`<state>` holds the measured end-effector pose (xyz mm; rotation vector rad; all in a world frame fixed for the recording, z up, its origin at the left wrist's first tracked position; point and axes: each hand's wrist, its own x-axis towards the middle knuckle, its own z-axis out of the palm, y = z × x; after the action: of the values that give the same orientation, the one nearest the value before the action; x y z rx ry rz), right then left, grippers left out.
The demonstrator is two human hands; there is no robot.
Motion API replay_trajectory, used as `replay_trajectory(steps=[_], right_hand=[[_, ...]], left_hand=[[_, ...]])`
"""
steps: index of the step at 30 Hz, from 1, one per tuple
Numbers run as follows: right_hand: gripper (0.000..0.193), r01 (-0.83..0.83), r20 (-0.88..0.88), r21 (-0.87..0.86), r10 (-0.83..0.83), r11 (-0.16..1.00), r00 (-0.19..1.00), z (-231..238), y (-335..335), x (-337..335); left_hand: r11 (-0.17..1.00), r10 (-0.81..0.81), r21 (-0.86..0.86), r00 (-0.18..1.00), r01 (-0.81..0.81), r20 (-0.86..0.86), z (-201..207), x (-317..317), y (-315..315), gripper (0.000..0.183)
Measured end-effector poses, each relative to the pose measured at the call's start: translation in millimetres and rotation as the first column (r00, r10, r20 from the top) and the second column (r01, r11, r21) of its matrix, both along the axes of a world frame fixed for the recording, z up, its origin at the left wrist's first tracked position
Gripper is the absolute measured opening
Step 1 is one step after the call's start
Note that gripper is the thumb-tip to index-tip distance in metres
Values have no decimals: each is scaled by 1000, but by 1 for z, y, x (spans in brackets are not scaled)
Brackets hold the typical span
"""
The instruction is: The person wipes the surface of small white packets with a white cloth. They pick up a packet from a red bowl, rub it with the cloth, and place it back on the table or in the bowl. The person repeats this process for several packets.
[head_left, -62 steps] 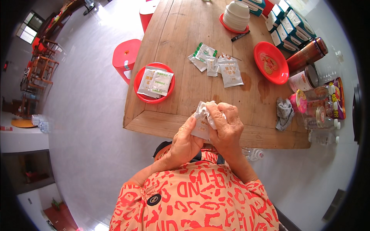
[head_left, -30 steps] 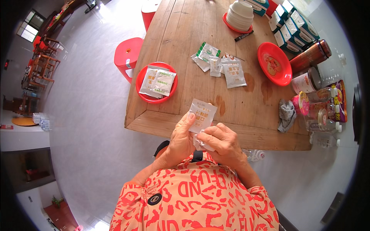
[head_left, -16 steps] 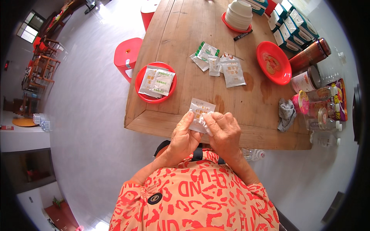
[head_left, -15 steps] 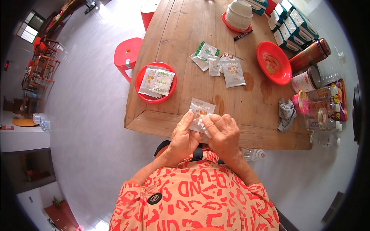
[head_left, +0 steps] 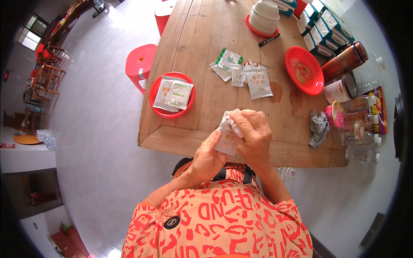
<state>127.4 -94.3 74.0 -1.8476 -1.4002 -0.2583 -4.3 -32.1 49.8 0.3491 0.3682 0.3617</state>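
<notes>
Between my hands, over the near edge of the wooden table (head_left: 193, 51), is a small silvery sachet (head_left: 226, 145) with orange print. My left hand (head_left: 207, 157) pinches its lower left side between thumb and fingers. My right hand (head_left: 254, 133) grips the upper end, which looks crumpled and bent under the fingers. Whether the sachet is torn cannot be made out. To the left, a red plate (head_left: 155, 109) holds several flat sachets (head_left: 178, 94). Farther off on the table lies a loose group of silver and green-edged sachets (head_left: 258, 82).
On the right are an empty-looking red plate (head_left: 316, 69), a grey cloth (head_left: 319, 129), a copper-coloured flask (head_left: 346, 58), a can (head_left: 340, 91) and clear bottles (head_left: 361, 155). White bowls (head_left: 263, 19) are stacked at the back, near a black marker (head_left: 269, 40). A red stool (head_left: 141, 60) stands left.
My right hand has moved from the sachet's lower right corner up to its upper end, which is now crumpled. The sachet has tipped and sits slightly lower. My left hand keeps its pinch.
</notes>
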Motion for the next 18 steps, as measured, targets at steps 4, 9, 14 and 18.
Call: replay_trajectory(steps=[4, 9, 14, 18], right_hand=[[37, -58, 46, -8, 58, 998, 997, -2, 6, -11], [34, -159, 23, -41, 160, 986, 987, -5, -1, -15], [33, -264, -28, -121, 262, 957, 965, -4, -14, -20], [34, -340, -152, -141, 319, 930, 936, -3, -26, -17]], left_hand=[[998, 9, -59, 1000, -10, -9, 1, 0, 4, 46], [993, 11, -120, 1000, -9, 11, -12, -4, 8, 46], [984, -48, -158, 985, 75, 169, -20, -4, 14, 49], [999, 26, -40, 999, -24, 38, -15, 3, 10, 33]])
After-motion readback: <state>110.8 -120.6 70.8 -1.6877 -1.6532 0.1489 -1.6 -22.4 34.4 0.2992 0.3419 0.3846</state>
